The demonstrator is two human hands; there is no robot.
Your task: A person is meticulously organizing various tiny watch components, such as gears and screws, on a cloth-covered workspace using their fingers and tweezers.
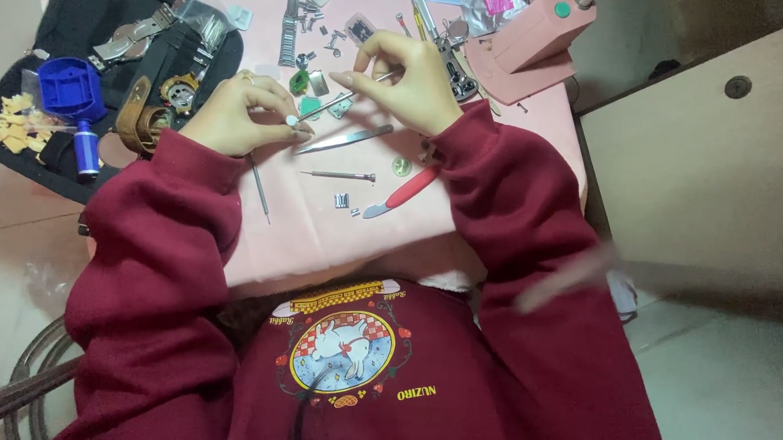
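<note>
The left hand (238, 116) is curled, and its fingertips pinch a very small pale part (291, 120) just above the pink mat (321, 217). The right hand (411, 80) is half closed around a thin metal tool (344, 99) that points toward this part. Just beside the hands lie steel tweezers (347, 140), a thin pin tool (341, 175) and a red-handled knife (401, 192). Behind the hands, many small metal pieces and a watch bracelet (289, 22) crowd the mat. At the left, a black case (83, 22) holds a blue holder (70, 85) and a brown strap (136, 116).
</note>
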